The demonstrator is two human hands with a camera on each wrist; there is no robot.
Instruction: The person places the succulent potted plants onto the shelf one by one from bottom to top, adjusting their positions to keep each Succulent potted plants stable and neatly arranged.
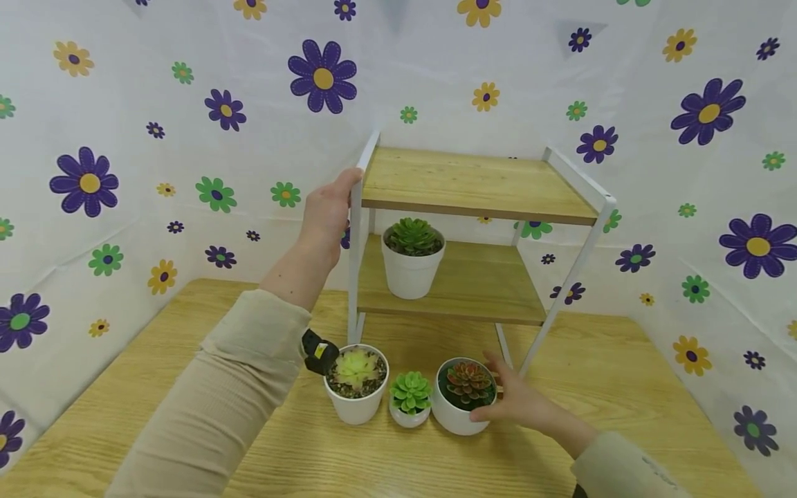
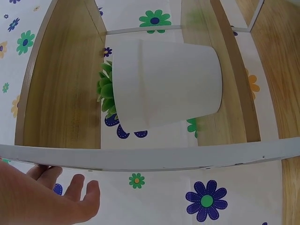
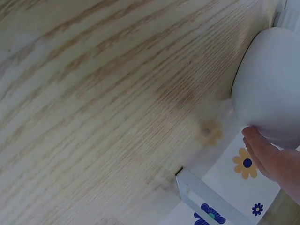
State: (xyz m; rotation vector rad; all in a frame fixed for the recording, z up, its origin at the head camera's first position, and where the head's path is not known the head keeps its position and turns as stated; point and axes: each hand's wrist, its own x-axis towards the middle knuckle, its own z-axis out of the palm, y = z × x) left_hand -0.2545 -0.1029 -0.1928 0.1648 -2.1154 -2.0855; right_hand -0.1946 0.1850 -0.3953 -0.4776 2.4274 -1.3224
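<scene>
My left hand [image 1: 326,214] grips the upper left side of a two-tier rack [image 1: 473,181] with wooden boards and a white metal frame. In the left wrist view its fingers [image 2: 75,187] lie at the white frame bar [image 2: 140,159]. Low on the right, my right hand [image 1: 513,398] holds a round white pot [image 1: 461,420] with a reddish-brown succulent [image 1: 468,382]. The thumb is at the pot's front and the other fingers are round its right side. In the right wrist view, fingertips [image 3: 251,133] touch the lower part of the white pot [image 3: 269,84].
On the rack's lower board stands a white pot [image 1: 412,273] with a green succulent. A white pot with a yellow-green succulent [image 1: 355,368] and a small pot with a bright green one [image 1: 411,393] stand before the rack on the wooden table [image 1: 324,463]. Flower-patterned sheeting [image 1: 249,159] surrounds the table.
</scene>
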